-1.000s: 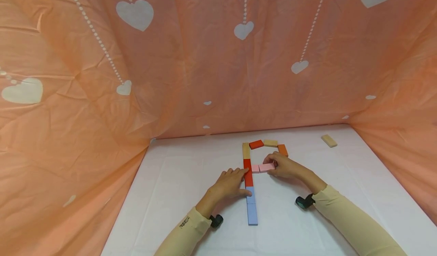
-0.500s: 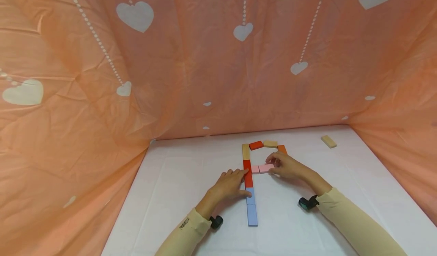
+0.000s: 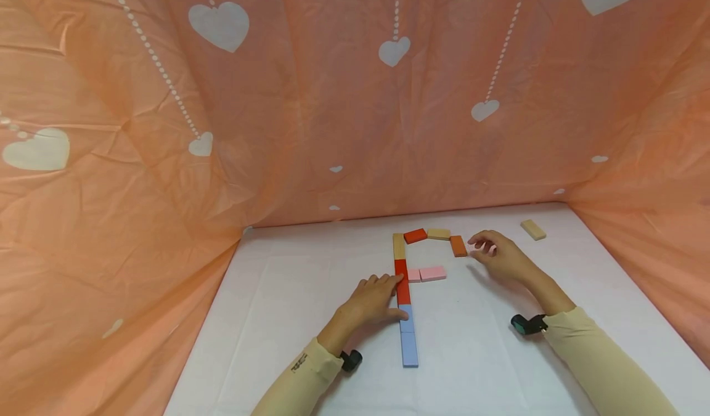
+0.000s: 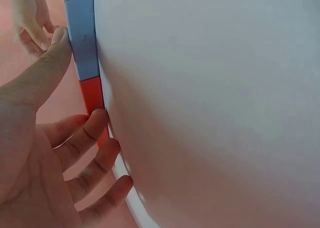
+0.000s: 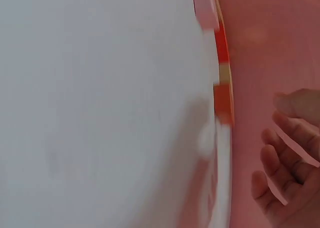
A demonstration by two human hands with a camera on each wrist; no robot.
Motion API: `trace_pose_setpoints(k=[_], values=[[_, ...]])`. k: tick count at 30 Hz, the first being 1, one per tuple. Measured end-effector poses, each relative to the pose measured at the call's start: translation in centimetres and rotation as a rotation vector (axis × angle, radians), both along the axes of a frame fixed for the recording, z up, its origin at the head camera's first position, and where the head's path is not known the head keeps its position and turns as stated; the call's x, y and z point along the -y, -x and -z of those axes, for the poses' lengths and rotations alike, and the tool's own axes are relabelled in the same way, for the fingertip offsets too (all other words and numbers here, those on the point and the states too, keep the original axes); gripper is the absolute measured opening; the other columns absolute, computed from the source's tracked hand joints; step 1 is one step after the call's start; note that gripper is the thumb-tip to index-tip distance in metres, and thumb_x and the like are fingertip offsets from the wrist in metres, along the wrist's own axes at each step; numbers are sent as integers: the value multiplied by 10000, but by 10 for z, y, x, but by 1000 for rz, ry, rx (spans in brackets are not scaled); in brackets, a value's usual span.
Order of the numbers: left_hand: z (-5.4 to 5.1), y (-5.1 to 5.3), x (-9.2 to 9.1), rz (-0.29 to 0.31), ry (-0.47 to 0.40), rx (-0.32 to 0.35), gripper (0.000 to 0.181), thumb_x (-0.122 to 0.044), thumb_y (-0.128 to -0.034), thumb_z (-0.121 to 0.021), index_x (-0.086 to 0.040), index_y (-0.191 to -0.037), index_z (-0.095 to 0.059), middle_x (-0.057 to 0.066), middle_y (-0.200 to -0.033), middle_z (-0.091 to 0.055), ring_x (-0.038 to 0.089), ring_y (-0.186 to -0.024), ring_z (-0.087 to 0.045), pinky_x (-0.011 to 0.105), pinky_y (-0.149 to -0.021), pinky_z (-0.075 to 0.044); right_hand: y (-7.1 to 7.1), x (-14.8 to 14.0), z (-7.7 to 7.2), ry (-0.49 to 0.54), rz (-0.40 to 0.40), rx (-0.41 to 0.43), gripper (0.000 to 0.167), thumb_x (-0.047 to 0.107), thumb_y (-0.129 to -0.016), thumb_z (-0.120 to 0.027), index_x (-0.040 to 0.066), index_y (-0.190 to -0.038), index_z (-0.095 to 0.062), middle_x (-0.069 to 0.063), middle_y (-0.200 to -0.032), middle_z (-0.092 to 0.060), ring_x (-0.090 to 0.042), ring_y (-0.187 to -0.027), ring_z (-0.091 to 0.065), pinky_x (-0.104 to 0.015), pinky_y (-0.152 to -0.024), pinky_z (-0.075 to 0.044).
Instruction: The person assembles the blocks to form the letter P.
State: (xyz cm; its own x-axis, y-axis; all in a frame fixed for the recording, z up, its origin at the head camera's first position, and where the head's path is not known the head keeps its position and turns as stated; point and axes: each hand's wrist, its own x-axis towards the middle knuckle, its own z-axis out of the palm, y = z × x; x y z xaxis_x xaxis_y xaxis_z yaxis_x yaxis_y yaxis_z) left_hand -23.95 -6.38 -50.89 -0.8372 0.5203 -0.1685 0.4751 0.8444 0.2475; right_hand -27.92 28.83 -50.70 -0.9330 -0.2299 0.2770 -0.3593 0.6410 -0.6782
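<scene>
A straight column of flat blocks runs away from me, with light blue blocks (image 3: pixel 409 349) nearest, a red stretch (image 3: pixel 403 291) and a plain wooden block (image 3: pixel 399 246) farthest. My left hand (image 3: pixel 371 300) lies spread along its left side, index fingertip on the red and thumb at the blue. Pink blocks (image 3: pixel 432 273) extend rightward from the red stretch. From the column's far end, a tilted red block (image 3: pixel 415 236), another plain block (image 3: pixel 439 234) and an orange block (image 3: pixel 458 246) form an arc. Holding nothing, my right hand (image 3: pixel 501 259) hovers just right of the orange block, fingers loosely bent.
One loose plain wooden block (image 3: pixel 533 229) lies toward the far right on the white tabletop (image 3: pixel 310 249). Orange cloth (image 3: pixel 310 126) with white hearts rises behind the table and along both sides.
My right hand has let go of the right-hand pink block and moved up and to the right, uncovering the orange block. The left hand stays where it was.
</scene>
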Motion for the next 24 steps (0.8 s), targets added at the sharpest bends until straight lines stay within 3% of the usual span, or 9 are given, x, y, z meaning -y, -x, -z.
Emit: trace_pose_setpoints(k=[9,15,21,24], values=[[-1,-1,1,-1,-5,-4,944,-588,-888,-826,-171,-1643,-443,43,-1578,-562,287,-1378,-539,511,-1180,-427,6,-45,1,-1,190,-110,299,71,-953,-797,-59,-1196,-684,-224,-1051,-662,-340,-940,-602,-246,-747,-432],[-2,0,0,-3,-13,6,937,-572,-893,-829,-168,-1644,-440,45,-1585,-556,295,-1395,-530,522,-1191,-416,12,-70,4,0,283,-99,339,94,-952,-786,-83,-1219,-675,-288,-1082,-659,-387,-956,-607,-275,-775,-426],[-2,0,1,-5,-21,10,936,-567,-891,-833,-162,-1641,-445,53,-1577,-562,305,-1395,-532,537,-1192,-413,16,-82,3,30,353,-87,333,96,-967,-774,-121,-1199,-676,-333,-1088,-641,-450,-968,-653,-231,-742,-430],[-2,0,1,-7,-26,14,937,-569,-889,-833,-164,-1640,-447,52,-1581,-560,310,-1403,-528,542,-1197,-407,16,-87,2,55,410,-56,360,140,-985,-746,-123,-1215,-662,-348,-1128,-611,-478,-1043,-581,-293,-769,-404]])
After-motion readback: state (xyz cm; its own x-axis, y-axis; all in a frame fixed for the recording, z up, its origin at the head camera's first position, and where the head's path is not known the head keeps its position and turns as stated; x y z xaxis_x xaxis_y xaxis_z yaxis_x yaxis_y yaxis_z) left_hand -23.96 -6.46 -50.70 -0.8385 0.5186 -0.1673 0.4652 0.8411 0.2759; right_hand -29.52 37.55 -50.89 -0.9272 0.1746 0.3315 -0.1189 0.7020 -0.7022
